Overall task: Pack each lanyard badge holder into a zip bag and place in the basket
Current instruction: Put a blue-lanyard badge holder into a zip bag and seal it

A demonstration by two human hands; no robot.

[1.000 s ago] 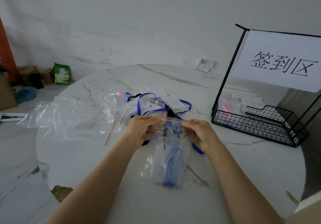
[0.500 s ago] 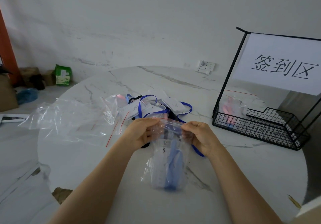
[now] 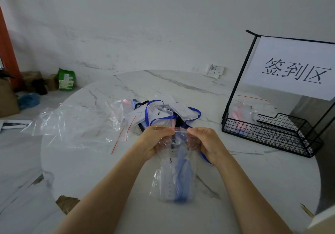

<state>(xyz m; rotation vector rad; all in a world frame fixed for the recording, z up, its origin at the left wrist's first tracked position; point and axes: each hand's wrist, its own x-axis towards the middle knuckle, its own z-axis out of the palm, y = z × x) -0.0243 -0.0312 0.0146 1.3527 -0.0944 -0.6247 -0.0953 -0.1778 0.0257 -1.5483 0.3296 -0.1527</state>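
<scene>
Head view: left grip (image 3: 154, 141) and right grip (image 3: 204, 143) each pinch one end of the red-striped top edge of a zip bag (image 3: 163, 184) above the table (image 3: 253, 179). The bag runs down toward 6 o'clock with a badge holder (image 3: 169, 181) and its light blue lanyard (image 3: 181, 175) inside. There's a pile of badge holders (image 3: 183, 110) at 12 just past the grips, loose empty bags (image 3: 78, 123) at 9, and a black wire basket (image 3: 268, 137) at 3, with something pink and bagged in it.

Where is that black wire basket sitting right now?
In the head view, the basket stands on the right side of the table, to the right of the right hand and the pile of badge holders, under a paper sign.
</scene>
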